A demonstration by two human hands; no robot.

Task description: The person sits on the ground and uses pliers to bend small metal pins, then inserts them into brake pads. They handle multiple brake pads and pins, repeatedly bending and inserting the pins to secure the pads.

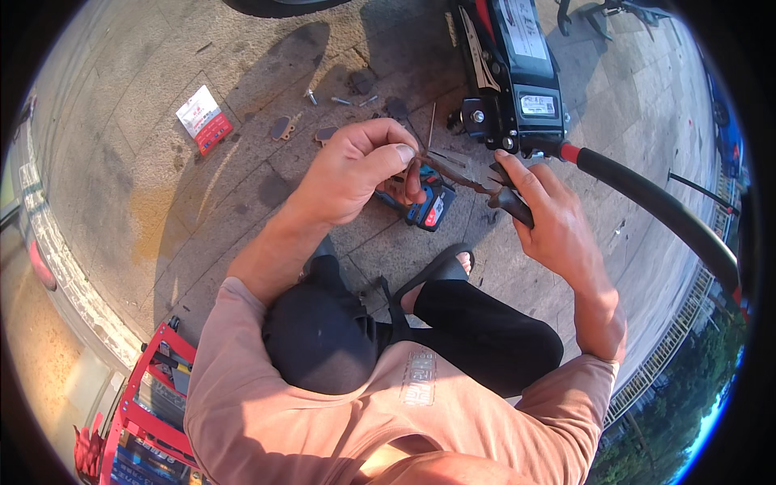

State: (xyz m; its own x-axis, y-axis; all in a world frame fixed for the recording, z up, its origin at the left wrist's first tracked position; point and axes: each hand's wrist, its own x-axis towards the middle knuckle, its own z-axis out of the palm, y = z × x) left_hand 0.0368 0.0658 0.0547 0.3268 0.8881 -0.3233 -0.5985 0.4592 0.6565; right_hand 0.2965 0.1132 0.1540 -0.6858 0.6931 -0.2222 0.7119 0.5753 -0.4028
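Note:
My left hand (364, 166) is closed, thumb and finger pinching one end of a narrow, rusty brown metal piece (454, 171). That piece slants across to my right hand (554, 212), which is wrapped round a dark-handled tool (512, 205). Whether the rusty piece belongs to the tool or only touches its tip cannot be made out. Beneath my hands, a blue and black power tool (432, 206) lies on the paving, partly covered by my left fingers. Just beyond my left hand are flat brake pads (283, 128), one partly hidden, and several small bolts (341, 101).
At the upper right stands a black floor jack (525, 73); its long padded handle (647, 192) curves down the right side. A white and red package (204, 120) lies on the left. A red rack (133, 412) is at lower left, and part of a tyre (283, 6) shows at the top.

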